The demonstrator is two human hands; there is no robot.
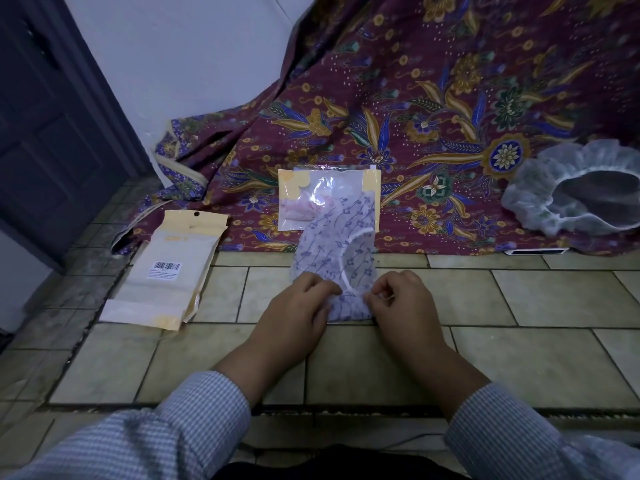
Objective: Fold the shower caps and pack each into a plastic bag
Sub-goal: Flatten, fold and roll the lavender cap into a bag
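A white shower cap [337,244] printed with small purple flowers lies stretched out on the tiled floor, its far end over a plastic bag. My left hand [298,313] and my right hand [401,303] both pinch its near edge, close together. The plastic bag [304,199] has a clear window and yellow borders, and holds something pale pink. It rests on the patterned cloth. A second shower cap [568,192], plain white with a ruffled rim, sits open at the far right.
A stack of yellow and white plastic bags [169,268] with a barcode label lies on the floor at the left. A maroon floral cloth [433,109] is draped behind. A dark door [52,133] stands far left.
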